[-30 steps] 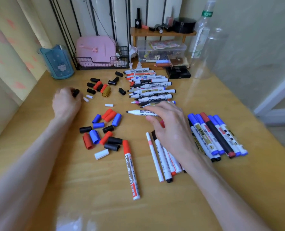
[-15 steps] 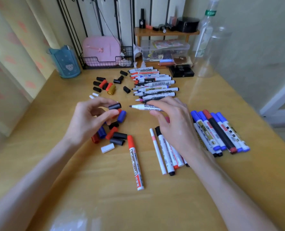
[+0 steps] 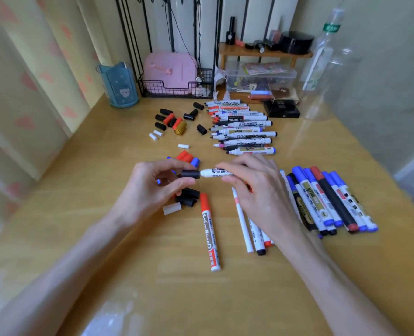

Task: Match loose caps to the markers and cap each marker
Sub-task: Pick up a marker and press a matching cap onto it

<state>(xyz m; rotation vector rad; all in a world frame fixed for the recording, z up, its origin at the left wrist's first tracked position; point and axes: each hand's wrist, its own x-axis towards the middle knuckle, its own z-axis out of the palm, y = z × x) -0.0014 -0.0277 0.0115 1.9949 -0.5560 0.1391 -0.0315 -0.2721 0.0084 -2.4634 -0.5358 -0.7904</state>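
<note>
Black cap (image 3: 190,174) and white marker (image 3: 216,172) are meeting nose to nose above the table (image 3: 152,294), midway between the two hands. The cap's mouth is sitting at the marker's tip end, though how far it is seated I cannot tell. The left hand (image 3: 150,187) is pinching the cap between thumb and forefinger, its other fingers curling loosely beneath. The right hand (image 3: 259,192) is gripping the marker's barrel beside the printed word, fingers curling over it, so the barrel is lying level and pointing left, in line with the cap — a hold that seems chosen to let the two slide straight together. Both forearms are reaching in from the near edge and angling toward each other. Uncapped markers (image 3: 246,135) are lying in a row farther back, tips all pointing left, likely so their colours read at a glance. Loose caps (image 3: 189,200) are lying just under the left hand, within easy reach. Capped markers (image 3: 322,200) are lying together at the right, apart from the rest — the finished pile, by my judgement.
</note>
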